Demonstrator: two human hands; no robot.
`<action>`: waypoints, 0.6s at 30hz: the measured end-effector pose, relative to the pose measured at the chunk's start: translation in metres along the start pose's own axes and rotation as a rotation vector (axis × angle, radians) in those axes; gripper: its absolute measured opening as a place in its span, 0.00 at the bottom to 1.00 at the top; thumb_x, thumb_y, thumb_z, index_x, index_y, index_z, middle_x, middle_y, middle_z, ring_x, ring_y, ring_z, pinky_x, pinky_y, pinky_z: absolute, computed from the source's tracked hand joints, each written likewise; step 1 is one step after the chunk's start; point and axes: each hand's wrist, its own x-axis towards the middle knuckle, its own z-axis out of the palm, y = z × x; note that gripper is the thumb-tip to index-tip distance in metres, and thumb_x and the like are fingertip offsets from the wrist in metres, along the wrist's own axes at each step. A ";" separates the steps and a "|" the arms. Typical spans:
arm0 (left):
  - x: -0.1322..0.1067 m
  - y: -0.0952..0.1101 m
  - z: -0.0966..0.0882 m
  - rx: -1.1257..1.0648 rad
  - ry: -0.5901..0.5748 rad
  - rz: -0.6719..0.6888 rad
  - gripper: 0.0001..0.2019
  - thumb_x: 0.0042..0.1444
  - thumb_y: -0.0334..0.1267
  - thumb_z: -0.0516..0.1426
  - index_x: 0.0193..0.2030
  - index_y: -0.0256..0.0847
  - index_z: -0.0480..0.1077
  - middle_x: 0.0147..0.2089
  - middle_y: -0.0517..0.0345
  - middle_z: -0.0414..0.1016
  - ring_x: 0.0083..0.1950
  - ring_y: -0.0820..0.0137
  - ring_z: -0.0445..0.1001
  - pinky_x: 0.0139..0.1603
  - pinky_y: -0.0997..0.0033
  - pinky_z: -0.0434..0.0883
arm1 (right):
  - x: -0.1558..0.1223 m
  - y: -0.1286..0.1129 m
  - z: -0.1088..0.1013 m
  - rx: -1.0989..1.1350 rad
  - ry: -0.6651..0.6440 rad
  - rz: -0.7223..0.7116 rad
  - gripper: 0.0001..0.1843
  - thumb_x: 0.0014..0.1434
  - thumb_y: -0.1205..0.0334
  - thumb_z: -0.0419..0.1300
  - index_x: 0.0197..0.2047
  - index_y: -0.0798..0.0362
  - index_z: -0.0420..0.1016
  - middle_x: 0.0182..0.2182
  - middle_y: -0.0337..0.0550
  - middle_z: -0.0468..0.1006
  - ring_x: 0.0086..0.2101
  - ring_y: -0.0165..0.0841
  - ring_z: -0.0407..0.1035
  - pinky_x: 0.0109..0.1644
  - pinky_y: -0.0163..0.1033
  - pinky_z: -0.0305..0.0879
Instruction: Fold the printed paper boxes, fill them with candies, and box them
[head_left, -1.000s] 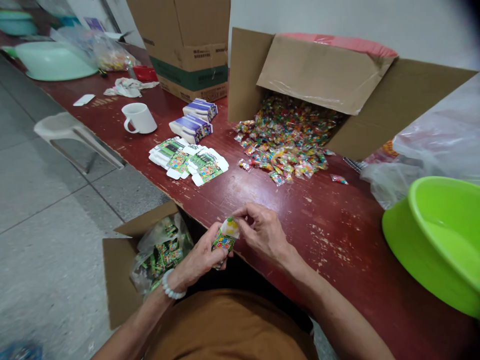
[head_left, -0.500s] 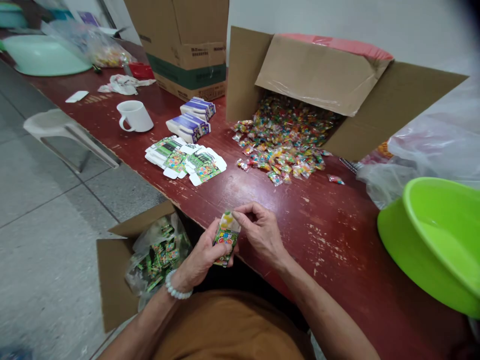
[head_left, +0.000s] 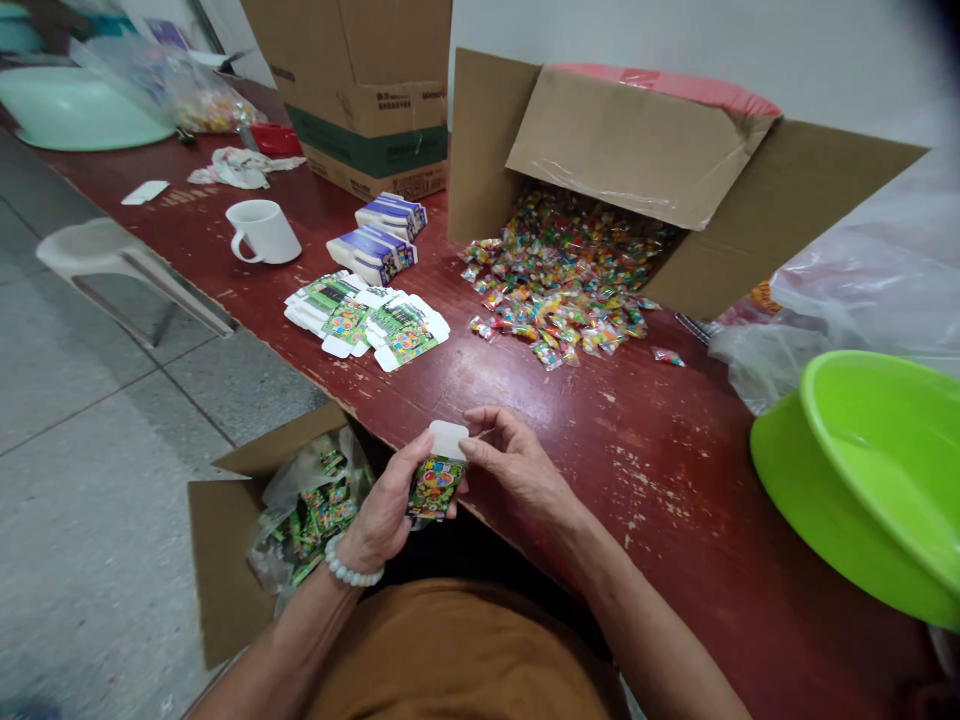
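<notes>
Our left hand (head_left: 391, 503) grips a small green box (head_left: 436, 485) at the near edge of the desk (head_left: 547, 405), long axis near-to-far, white flap (head_left: 450, 438) pointing far. Our right hand (head_left: 519, 458) touches the flap; whether it pinches, we cannot tell. Candy packets (head_left: 574, 290) lie farther right. Earlier, yellow-green contents showed beneath the flap; now they're hidden.

Wears a plain brown cloth garment (head_left: 457, 655), bottom centre — and a pale round-beaded bracelet (head_left: 352, 571), lower left of centre.
</notes>
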 end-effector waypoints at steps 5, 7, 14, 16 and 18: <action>-0.001 -0.005 0.001 0.072 -0.036 0.101 0.19 0.56 0.52 0.62 0.42 0.36 0.74 0.26 0.57 0.76 0.22 0.72 0.72 0.20 0.76 0.71 | -0.001 0.004 0.010 0.038 -0.018 0.021 0.15 0.56 0.47 0.66 0.36 0.50 0.73 0.28 0.38 0.75 0.24 0.31 0.70 0.27 0.38 0.71; -0.001 -0.005 0.000 0.002 -0.057 0.026 0.19 0.57 0.53 0.61 0.40 0.36 0.73 0.26 0.56 0.76 0.21 0.71 0.73 0.20 0.75 0.72 | -0.001 0.004 0.006 -0.207 0.080 -0.236 0.10 0.60 0.52 0.64 0.33 0.50 0.77 0.31 0.42 0.78 0.31 0.34 0.74 0.36 0.40 0.73; -0.002 0.002 0.002 -0.195 -0.140 -0.155 0.27 0.63 0.60 0.50 0.57 0.42 0.69 0.26 0.56 0.76 0.20 0.67 0.74 0.18 0.70 0.73 | -0.003 0.005 -0.004 -0.381 -0.063 -0.289 0.09 0.64 0.59 0.58 0.34 0.51 0.78 0.33 0.42 0.82 0.29 0.31 0.75 0.36 0.38 0.73; -0.002 0.002 0.005 -0.188 -0.090 -0.135 0.28 0.65 0.59 0.48 0.60 0.41 0.68 0.25 0.56 0.75 0.20 0.69 0.74 0.18 0.72 0.73 | -0.001 0.007 0.000 -0.230 -0.047 -0.104 0.07 0.61 0.59 0.62 0.33 0.52 0.75 0.30 0.40 0.81 0.22 0.28 0.72 0.25 0.34 0.70; -0.001 -0.001 0.006 -0.182 -0.070 -0.105 0.29 0.65 0.59 0.47 0.61 0.38 0.68 0.26 0.55 0.76 0.20 0.70 0.73 0.18 0.74 0.72 | 0.002 0.007 0.004 -0.116 -0.039 0.007 0.07 0.58 0.59 0.63 0.33 0.53 0.75 0.30 0.39 0.81 0.18 0.26 0.69 0.20 0.31 0.67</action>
